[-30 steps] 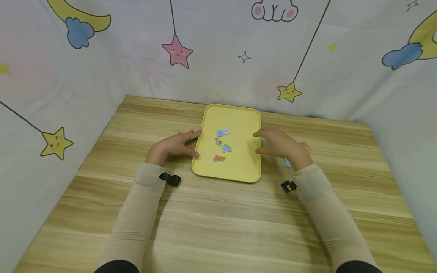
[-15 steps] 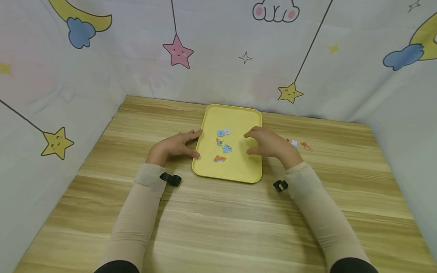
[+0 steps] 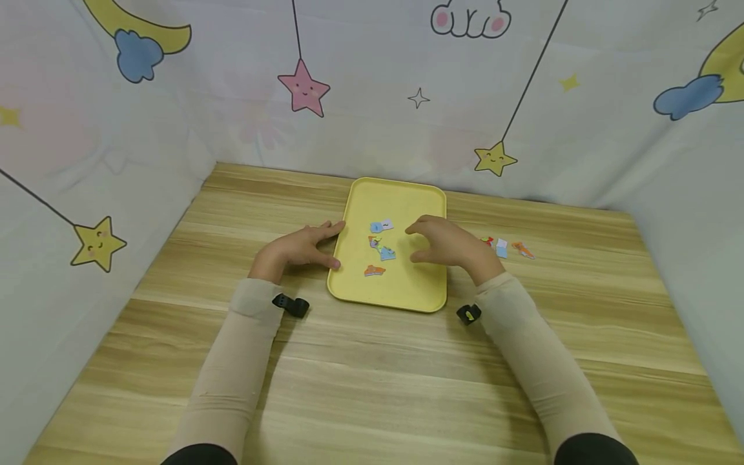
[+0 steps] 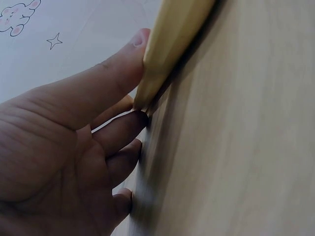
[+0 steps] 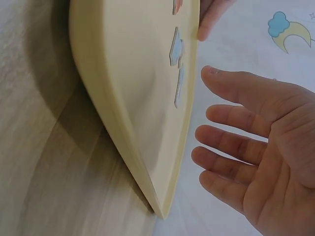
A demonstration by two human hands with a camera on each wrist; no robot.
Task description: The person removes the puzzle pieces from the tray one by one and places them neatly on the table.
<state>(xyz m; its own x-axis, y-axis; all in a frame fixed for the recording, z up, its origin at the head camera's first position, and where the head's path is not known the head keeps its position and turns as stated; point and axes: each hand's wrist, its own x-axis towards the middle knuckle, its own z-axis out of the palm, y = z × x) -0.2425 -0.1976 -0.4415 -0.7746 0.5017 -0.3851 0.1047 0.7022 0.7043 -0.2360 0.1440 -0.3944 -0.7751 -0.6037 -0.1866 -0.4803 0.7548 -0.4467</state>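
A yellow tray [image 3: 407, 294] lies on the wooden table with several small puzzle pieces on it: a blue and white one [image 3: 381, 225], a joined colourful pair [image 3: 386, 252] and an orange one [image 3: 374, 270]. My left hand [image 3: 293, 248] rests at the tray's left edge; in the left wrist view its thumb touches the rim [image 4: 165, 39]. Above the right part of the tray hovers my right hand [image 3: 450, 248], fingers apart and relaxed. The right wrist view shows that hand [image 5: 256, 142] holding nothing, to one side of the pieces [image 5: 175, 46].
Right of the tray, on the table [image 3: 360, 374], lie an orange piece [image 3: 524, 250], a white and blue piece [image 3: 502, 248] and a red and green one [image 3: 487, 241] partly behind my right hand. A printed cloth [image 3: 372, 129] stands behind the table.
My right hand has moved left, from the tray's right edge to over its surface, uncovering pieces on the table to the right. My left hand stays at the left edge.
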